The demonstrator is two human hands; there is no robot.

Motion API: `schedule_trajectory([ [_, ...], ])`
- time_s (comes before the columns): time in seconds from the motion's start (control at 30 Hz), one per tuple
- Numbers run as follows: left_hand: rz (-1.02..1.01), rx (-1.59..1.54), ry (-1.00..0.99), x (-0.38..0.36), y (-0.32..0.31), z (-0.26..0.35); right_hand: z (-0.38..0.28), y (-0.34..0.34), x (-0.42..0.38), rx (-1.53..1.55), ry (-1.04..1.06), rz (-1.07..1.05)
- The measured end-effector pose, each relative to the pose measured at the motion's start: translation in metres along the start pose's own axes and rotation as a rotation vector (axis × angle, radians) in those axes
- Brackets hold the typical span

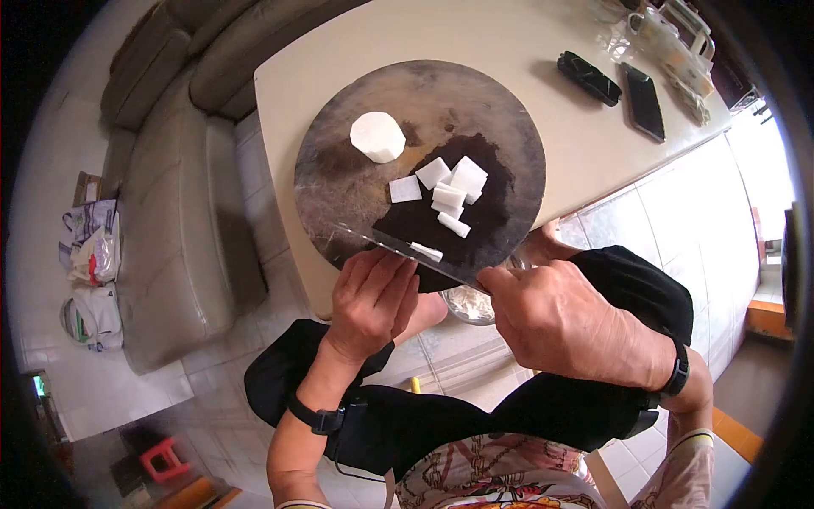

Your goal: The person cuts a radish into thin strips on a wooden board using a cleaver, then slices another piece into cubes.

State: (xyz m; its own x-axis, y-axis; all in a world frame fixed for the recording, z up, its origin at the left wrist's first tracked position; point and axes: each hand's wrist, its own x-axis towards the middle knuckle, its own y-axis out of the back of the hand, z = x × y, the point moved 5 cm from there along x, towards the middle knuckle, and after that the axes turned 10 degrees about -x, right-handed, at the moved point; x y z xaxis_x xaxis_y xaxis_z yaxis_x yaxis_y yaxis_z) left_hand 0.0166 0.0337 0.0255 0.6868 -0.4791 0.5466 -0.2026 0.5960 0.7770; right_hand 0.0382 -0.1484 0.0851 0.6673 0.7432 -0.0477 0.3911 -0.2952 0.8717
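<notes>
My right hand (543, 310) is closed around the handle of a kitchen knife (383, 243), which is seen nearly edge-on at the near rim of a round, dark chopping board (339, 182). Behind the blade, on my side, my left hand (373, 293) has its fingers bent and pressed together; whatever they hold is hidden. A small white slice (426, 252) lies against the blade's far face. Farther in are several flat, square-cut white pieces (449, 197), some overlapping, that look like radish. A thick, facet-sided white chunk (378, 137) stands apart at the far left.
The board rests on a pale table (560, 161). A dark case (588, 78), a phone (643, 102) and plastic bags (674, 51) lie at the far right. Below the board's near edge is a bowl (469, 305) with whitish bits. A sofa (170, 237) stands to the left.
</notes>
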Motion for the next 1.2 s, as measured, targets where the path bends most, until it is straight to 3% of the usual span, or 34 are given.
schedule_trajectory([
  [0.53,-0.033,-0.004,0.018,-0.002,0.000,0.001,-0.008,-0.005,0.002,0.001,-0.017,-0.091],
  [0.7,-0.022,-0.013,0.027,-0.002,-0.001,0.001,-0.017,-0.008,0.013,-0.129,0.057,0.063],
  [0.77,-0.017,-0.009,0.030,-0.001,0.000,0.001,-0.019,-0.010,0.021,-0.129,0.025,0.021],
  [0.83,-0.008,0.010,0.044,0.003,0.002,0.004,-0.017,-0.011,0.026,-0.175,0.088,0.182],
  [0.97,0.130,-0.135,0.143,0.011,0.008,0.000,0.011,0.002,0.024,0.107,0.097,0.243],
  [1.0,0.178,-0.173,0.203,0.010,0.012,-0.004,0.020,0.004,0.018,0.285,-0.120,0.205],
  [1.13,0.289,-0.313,0.450,0.013,0.016,-0.014,0.030,0.014,0.015,0.433,-0.207,0.125],
  [1.2,0.255,-0.460,0.581,0.010,0.012,-0.022,0.034,0.007,0.014,0.707,-0.297,-0.063],
])
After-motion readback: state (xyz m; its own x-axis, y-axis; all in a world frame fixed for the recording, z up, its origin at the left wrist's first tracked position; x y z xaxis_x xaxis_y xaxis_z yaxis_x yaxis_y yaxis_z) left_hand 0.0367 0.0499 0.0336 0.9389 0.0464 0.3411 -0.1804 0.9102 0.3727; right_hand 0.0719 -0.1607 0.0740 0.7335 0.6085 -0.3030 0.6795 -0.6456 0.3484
